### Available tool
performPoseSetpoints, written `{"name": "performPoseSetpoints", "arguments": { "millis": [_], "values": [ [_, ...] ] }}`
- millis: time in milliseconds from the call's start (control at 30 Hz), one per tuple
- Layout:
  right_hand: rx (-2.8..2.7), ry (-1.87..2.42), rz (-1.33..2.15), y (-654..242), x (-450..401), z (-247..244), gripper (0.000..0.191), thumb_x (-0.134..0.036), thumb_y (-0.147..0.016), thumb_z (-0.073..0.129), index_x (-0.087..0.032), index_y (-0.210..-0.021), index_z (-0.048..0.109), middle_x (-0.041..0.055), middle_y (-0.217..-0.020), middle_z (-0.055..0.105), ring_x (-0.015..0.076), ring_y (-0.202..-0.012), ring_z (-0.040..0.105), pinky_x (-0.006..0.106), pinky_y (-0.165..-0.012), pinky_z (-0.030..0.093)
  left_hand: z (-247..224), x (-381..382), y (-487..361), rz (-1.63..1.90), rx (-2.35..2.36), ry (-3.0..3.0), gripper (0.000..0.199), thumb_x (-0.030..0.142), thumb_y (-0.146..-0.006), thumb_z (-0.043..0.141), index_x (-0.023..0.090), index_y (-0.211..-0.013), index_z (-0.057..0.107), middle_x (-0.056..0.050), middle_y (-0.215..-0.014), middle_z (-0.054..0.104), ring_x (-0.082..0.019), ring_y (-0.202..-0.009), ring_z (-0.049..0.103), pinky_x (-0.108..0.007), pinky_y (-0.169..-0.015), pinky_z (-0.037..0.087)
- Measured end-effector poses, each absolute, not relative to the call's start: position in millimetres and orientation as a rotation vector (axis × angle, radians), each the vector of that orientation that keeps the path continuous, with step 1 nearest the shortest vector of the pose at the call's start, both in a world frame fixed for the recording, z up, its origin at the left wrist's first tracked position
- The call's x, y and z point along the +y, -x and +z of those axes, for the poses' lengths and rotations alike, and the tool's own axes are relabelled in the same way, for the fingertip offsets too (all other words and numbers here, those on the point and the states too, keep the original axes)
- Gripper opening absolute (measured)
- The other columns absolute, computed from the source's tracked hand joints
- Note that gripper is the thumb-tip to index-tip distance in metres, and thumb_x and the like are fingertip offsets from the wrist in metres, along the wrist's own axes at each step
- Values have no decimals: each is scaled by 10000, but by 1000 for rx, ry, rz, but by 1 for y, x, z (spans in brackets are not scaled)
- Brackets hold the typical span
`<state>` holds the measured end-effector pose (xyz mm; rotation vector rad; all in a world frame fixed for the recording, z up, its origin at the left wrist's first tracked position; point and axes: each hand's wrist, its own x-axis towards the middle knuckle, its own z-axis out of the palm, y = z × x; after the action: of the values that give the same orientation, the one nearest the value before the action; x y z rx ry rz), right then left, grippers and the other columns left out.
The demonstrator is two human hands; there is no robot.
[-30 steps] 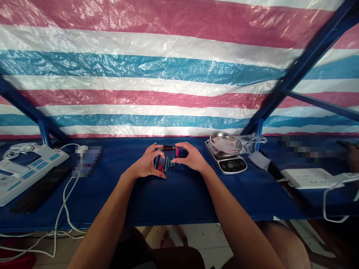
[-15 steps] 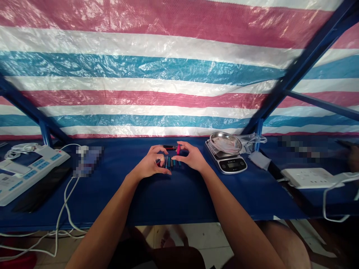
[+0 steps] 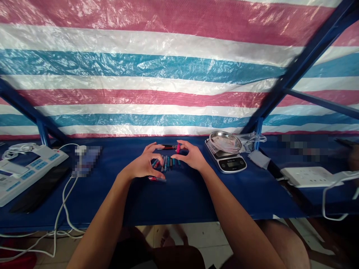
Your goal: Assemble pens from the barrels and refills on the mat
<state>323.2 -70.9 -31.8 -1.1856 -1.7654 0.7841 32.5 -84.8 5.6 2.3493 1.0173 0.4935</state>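
Observation:
Several pens [image 3: 168, 163], mostly teal and dark, lie side by side on the blue table between my two hands. My left hand [image 3: 146, 164] is at their left end, thumb and fingers curved apart with nothing gripped. A pen with a red part [image 3: 156, 179] lies beneath its thumb. My right hand [image 3: 192, 155] curves around the right end of the row, with finger and thumb apart. A pink piece [image 3: 178, 148] shows between them; I cannot make out its kind or whether it is touched. Behind the row lie dark red-and-black pens [image 3: 168, 147].
A digital scale [image 3: 232, 164] with a metal bowl [image 3: 225, 141] stands right of my right hand, plastic bags beside it. Farther right is a white power box [image 3: 308, 177]. On the left are a power strip [image 3: 42, 164], white cables and a dark flat object [image 3: 42, 190].
My left hand has moved left and opened wider, uncovering more of the pens and the one with red. My right hand has hardly moved.

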Motion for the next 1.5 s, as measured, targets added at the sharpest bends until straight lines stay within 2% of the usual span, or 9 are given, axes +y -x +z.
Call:
{"name": "performPoseSetpoints", "arguments": {
  "millis": [200, 367, 500, 667, 800, 933, 1067, 1233, 1500],
  "values": [
    [-1748, 1234, 771, -324, -68, -34, 806, -564, -750, 951, -302, -1453, 655, 22, -1090, 792, 282, -1134, 742, 461, -1093, 551, 8, -92, -34, 264, 896, -2419, 408, 617, -620, 1005, 351, -898, 868, 71, -1793, 284, -448, -1693, -4, -673, -1334, 222],
    [-1780, 1216, 717, -324, -66, -37, 786, -535, -780, 943, -301, -1467, 642, 30, -1089, 790, 279, -1141, 735, 452, -1097, 534, 8, -91, -38, 295, 889, -2423, 311, 562, -680, 986, 319, -832, 864, 42, -1724, 447, -399, -1695, 74, -633, -1340, 205],
    [-1813, 1238, 637, -325, -65, -38, 760, -478, -831, 916, -276, -1499, 614, 16, -977, 761, 252, -1019, 732, 419, -1012, 555, 11, -92, -43, 271, 859, -2416, 206, 459, -771, 948, 283, -850, 874, 16, -1739, 432, -377, -1685, 96, -581, -1349, 178],
    [-1853, 1217, 591, -328, -65, -42, 620, -358, -971, 745, -301, -1559, 555, 22, -1025, 740, 238, -1006, 717, 423, -1030, 561, 14, -93, -47, 499, 884, -2318, 163, 439, -846, 883, 281, -808, 867, -3, -1698, 486, -405, -1619, 307, -548, -1312, 324],
    [-1859, 1241, 593, -329, -63, -44, 526, -298, -1023, 622, -292, -1545, 560, 43, -1076, 760, 239, -987, 724, 425, -1015, 563, 14, -89, -47, 799, 918, -2070, 217, 478, -866, 869, 261, -868, 852, -89, -1545, 627, -365, -1433, 572, -529, -1237, 441],
    [-1863, 1307, 593, -330, -60, -44, 364, -237, -1018, 550, -238, -1368, 652, 76, -1130, 779, 257, -1042, 720, 409, -988, 546, 8, -83, -46, 1076, 953, -1651, 362, 534, -845, 888, 199, -960, 812, -145, -1306, 748, -314, -1143, 729, -466, -1016, 586],
    [-1937, 1378, 586, -329, -57, -42, 256, -205, -1000, 491, -208, -1195, 656, 94, -1152, 752, 267, -1061, 697, 388, -954, 512, -6, -71, -45, 1166, 956, -1318, 456, 557, -840, 893, 187, -1039, 715, -110, -1062, 799, -239, -921, 757, -399, -902, 587],
    [-1976, 1501, 537, -323, -48, -38, 189, -282, -1020, 529, -220, -1161, 639, 57, -1001, 749, 247, -909, 682, 330, -799, 467, -35, -51, -39, 1299, 1118, -1338, 467, 586, -902, 789, 204, -1121, 635, -73, -977, 769, -178, -749, 674, -322, -707, 535],
    [-2112, 1701, 373, -314, -30, -40, 173, -412, -1039, 651, -265, -1097, 720, 54, -1082, 794, 250, -974, 692, 292, -728, 400, -53, -41, -30, 1157, 1626, -1888, 229, 370, -1034, 556, 222, -1141, 694, -98, -1125, 776, -283, -1052, 723, -431, -984, 531]
  ]
}}
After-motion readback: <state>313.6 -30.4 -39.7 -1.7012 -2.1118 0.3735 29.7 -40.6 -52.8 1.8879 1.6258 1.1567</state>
